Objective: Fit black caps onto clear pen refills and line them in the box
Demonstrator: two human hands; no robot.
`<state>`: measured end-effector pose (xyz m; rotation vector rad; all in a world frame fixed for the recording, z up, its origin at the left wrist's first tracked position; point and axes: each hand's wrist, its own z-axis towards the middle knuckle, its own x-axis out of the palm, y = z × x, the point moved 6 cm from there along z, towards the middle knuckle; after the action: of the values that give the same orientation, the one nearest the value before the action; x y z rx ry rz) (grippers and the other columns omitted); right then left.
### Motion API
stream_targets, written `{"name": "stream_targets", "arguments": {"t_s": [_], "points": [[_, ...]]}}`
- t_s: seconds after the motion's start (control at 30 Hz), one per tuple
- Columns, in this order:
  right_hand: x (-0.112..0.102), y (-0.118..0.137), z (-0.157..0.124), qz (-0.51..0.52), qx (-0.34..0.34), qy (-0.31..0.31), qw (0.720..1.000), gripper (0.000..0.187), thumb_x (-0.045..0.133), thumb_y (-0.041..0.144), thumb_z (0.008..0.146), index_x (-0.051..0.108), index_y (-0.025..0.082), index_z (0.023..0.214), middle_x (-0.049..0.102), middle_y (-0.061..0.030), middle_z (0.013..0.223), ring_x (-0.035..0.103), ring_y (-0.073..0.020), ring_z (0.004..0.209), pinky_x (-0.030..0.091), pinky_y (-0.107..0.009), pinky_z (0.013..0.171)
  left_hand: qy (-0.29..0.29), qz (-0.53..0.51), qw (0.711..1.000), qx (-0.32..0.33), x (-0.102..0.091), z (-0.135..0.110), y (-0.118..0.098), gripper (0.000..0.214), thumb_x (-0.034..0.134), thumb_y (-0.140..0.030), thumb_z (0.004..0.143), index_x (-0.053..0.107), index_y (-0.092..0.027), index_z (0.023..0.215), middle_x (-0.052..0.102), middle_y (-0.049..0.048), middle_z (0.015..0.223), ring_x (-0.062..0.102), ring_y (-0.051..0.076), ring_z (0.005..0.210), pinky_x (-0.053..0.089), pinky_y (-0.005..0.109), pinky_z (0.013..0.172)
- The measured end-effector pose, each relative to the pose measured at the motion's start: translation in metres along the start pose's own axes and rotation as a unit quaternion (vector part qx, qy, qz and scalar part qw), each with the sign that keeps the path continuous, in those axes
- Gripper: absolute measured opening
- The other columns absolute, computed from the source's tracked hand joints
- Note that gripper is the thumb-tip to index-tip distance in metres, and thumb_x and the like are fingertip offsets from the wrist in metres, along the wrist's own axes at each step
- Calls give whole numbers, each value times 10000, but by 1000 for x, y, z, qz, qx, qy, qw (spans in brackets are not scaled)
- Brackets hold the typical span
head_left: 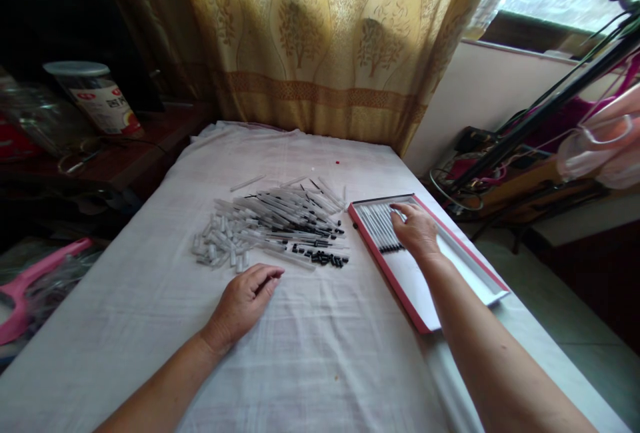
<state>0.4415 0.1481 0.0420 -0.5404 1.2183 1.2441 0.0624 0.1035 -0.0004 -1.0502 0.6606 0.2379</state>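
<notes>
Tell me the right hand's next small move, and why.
The right hand should probably straighten the right end of the row of slim whitish, black-ended tubes in the shallow, pink-sided white box: it is right at that end, and the box shows bare space nearer the person. Whether it holds a tube is unclear.

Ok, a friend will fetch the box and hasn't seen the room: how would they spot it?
Find the white cloth, then look to the right of the loose pile. There lies the shallow box, with the right hand over it. Unlike the pile, it has long red sides and holds a tidy row of black-ended tubes.
</notes>
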Motion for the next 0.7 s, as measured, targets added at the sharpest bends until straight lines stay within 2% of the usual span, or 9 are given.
{"name": "stream_targets", "arguments": {"t_s": [0.1,0.2,0.33,0.43,0.53,0.6,0.7], "points": [[9,66,-24,86,-118,24,989,260,546,299,868,762,242,1001,723,-73,1054,645,-247,964,501,-363,854,0,-1,1000,4,0,0,0,217,516,-278,901,711,-207,967,751,48,919,707,179,845,564,272,777],[25,125,-49,128,-198,57,970,222,565,259,877,761,251,981,731,-63,1008,649,-230,953,496,-350,865,-1,-1,1000,12,0,-1,0,207,527,-276,898,714,-214,965,753,48,916,707,178,841,566,273,776],[42,174,-66,115,-217,93,965,226,601,281,879,737,250,1057,721,-70,1007,635,-227,963,481,-334,859,2,4,1000,17,1,-1,0,201,533,-251,892,715,-216,969,754,49,925,708,175,846,566,272,783],[50,191,-66,95,-201,108,969,240,600,329,891,729,227,1066,708,-91,1027,627,-238,989,469,-328,857,4,5,1000,17,2,-1,1,200,531,-234,888,715,-212,965,753,47,921,708,173,842,566,271,779],[53,195,-63,102,-184,113,971,224,567,328,911,744,231,1007,710,-89,1016,642,-237,961,473,-319,819,3,1,1000,19,2,-1,0,200,531,-230,888,714,-209,964,752,48,915,707,173,839,566,272,778],[51,189,-62,134,-163,103,972,218,557,315,907,751,233,966,715,-80,1002,652,-229,930,478,-315,804,5,-3,1000,20,2,-1,0,198,531,-232,890,714,-210,963,750,49,909,706,173,834,565,272,775],[42,167,-63,230,-110,55,965,215,558,325,872,744,224,907,722,-67,948,654,-210,861,488,-316,802,10,-4,1000,23,2,-2,-2,196,529,-234,895,711,-212,965,747,50,907,702,172,836,562,270,776]]}}
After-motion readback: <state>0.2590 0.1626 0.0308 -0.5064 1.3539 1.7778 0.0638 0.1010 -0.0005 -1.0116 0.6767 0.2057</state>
